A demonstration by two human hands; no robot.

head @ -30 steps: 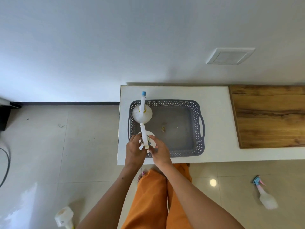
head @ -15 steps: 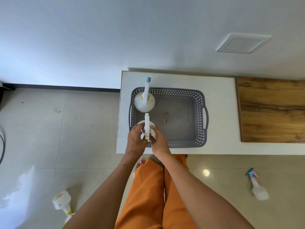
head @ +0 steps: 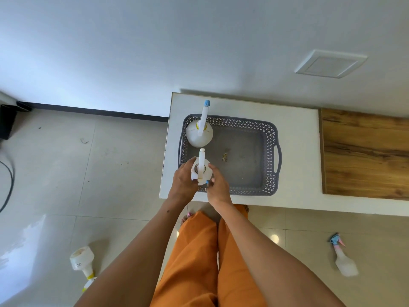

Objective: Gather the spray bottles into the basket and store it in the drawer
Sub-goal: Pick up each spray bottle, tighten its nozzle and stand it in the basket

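Two bottles in basket (head: 272, 138): far bottle (head: 199, 134) upright, near bottle (head: 200, 169) clasped between left hand (head: 183, 182) and right hand (head: 217, 187). Two left on floor: one (head: 80, 262) left, one (head: 344, 262) right. Drawer not seen; storing pending.

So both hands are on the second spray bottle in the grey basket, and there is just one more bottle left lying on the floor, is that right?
Not quite: the head view shows two bottles on the floor, one at lower left and one at lower right. The rest holds: the left hand and right hand hold the second spray bottle in the grey basket.
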